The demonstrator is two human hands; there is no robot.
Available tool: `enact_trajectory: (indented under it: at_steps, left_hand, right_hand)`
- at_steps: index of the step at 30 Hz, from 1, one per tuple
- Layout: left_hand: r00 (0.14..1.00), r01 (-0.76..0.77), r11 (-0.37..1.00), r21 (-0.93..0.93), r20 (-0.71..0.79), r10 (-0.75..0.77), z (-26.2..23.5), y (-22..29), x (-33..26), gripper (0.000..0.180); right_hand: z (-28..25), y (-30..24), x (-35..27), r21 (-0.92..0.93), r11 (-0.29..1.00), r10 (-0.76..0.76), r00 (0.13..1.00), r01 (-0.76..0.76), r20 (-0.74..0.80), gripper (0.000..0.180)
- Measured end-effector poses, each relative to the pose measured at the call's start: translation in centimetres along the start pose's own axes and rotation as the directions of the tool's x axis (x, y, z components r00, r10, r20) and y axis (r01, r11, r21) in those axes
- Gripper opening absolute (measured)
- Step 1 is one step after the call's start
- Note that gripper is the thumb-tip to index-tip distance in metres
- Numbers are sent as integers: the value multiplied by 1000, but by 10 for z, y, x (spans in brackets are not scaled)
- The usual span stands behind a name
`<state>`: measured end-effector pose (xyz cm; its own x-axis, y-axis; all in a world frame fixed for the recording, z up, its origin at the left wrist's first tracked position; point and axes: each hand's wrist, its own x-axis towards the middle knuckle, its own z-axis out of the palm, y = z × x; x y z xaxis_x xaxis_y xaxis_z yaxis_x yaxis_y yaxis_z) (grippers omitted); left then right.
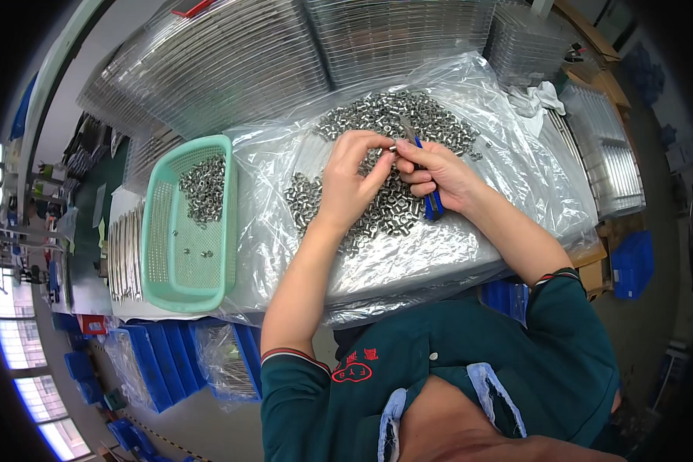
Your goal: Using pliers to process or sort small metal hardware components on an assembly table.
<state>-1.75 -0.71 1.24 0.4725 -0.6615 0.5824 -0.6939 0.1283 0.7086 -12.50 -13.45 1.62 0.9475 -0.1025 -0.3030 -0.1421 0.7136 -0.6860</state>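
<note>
Over a pile of small metal parts (pixel 396 219), my two hands meet at their fingertips. My left hand (pixel 352 175) is closed in a light pinch on a small silvery, nut-like part (pixel 393 149). The thumb and forefinger of my right hand (pixel 448 179) press at the same part. Against the palm and curled fingers, my right hand also grips a slim tool with blue handles (pixel 433 205) and a narrow metal tip pointing away from me. Its jaws are partly hidden, so its exact kind is unclear. The pile lies on clear plastic sheeting (pixel 285 262).
To the left stands a pale green mesh basket (pixel 228 231) with more small parts inside. Stacked clear trays (pixel 231 69) wall off the table's back. A white cloth (pixel 537 102) lies at the back right. Blue bins (pixel 158 362) sit below the front left edge.
</note>
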Motion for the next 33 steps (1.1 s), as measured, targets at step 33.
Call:
enact_trajectory:
  at_steps: [33]
  left_hand:
    - [998,60,994,-86,13,-59,0,-2,0,17]
  right_hand:
    - [-1,0,1,1,1000,-9,1000,9,5,11]
